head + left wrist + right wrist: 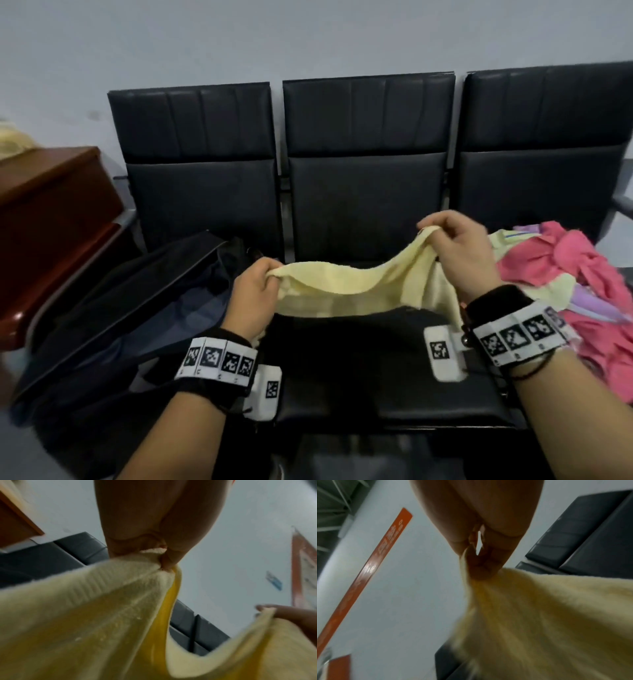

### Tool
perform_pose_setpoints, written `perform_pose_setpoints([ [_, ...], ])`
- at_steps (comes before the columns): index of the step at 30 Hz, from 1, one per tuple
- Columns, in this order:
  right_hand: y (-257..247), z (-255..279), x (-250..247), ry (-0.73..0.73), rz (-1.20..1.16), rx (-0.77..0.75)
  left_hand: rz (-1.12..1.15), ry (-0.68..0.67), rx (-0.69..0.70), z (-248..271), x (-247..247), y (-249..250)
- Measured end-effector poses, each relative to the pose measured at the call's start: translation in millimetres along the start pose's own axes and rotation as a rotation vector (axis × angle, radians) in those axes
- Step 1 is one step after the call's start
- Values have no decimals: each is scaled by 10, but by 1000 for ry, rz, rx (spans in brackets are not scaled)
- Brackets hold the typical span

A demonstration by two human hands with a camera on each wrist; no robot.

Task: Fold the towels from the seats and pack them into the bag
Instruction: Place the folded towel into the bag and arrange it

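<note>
Nearest to us are our two forearms, each with a band of black-and-white markers at the wrist; beyond them our left hand (255,298) pinches one end of a pale yellow towel (342,286), thumb and curled fingers clamped on the cloth, and our right hand (455,246) pinches the other end, held higher; the left wrist view shows the hem bunched between fingertips (167,562), and the right wrist view shows the cloth gathered under the fingers (481,569). The towel hangs in the air between our hands, above the middle seat (376,370); its long axis runs from left to right, rising toward the right hand, and its middle sags.

To the left, on the left seat, lies an open dark bag (130,308); its flap is thrown back and we see blue lining inside; whether anything lies in it we cannot tell. To the right, on the right seat, a heap of towels (582,274) lies unfolded: pink ones, a pale yellow one and a bit of purple, tangled together.

The seats are a row of three black padded chairs with tall backs (368,116), joined side by side; a reddish-brown wooden cabinet (51,219) stands at the left, with something pale yellow on top; behind all of it is a plain grey-white wall (308,34).
</note>
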State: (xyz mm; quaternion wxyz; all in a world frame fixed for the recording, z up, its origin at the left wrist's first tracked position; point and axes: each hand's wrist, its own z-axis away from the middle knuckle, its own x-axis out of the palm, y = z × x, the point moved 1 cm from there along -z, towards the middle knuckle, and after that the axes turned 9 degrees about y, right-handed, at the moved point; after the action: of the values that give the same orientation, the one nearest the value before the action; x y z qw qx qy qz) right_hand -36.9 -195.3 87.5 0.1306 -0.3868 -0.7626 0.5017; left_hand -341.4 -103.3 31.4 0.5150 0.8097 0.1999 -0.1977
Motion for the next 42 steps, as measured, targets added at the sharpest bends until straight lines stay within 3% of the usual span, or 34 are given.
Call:
perform_pose_setpoints([
  [5,47,430,434,-437,33,-15,167,-109,98,117,319,506],
  [9,70,594,583,-612,97,-44,234,-152,123,194,430,691],
  [12,103,556,545,-590,67,-11,242,-143,83,198,429,640],
  [16,180,405,413,-484,4,75,250,-318,-67,258,428,372],
  [23,304,197,190,-366,-53,133,143,-500,-125,358,466,-7],
  [28,463,95,64,-319,-98,149,292,-371,-147,289,470,-49],
  [31,647,44,-4,-252,-67,212,402,-217,-285,179,493,-32],
  [35,787,79,-127,-210,-35,231,327,-118,-339,118,535,-76],
  [39,745,131,-142,-268,-246,381,269,-127,-290,157,630,12],
  [42,665,160,-106,-417,-334,425,271,-118,-222,182,719,157],
])
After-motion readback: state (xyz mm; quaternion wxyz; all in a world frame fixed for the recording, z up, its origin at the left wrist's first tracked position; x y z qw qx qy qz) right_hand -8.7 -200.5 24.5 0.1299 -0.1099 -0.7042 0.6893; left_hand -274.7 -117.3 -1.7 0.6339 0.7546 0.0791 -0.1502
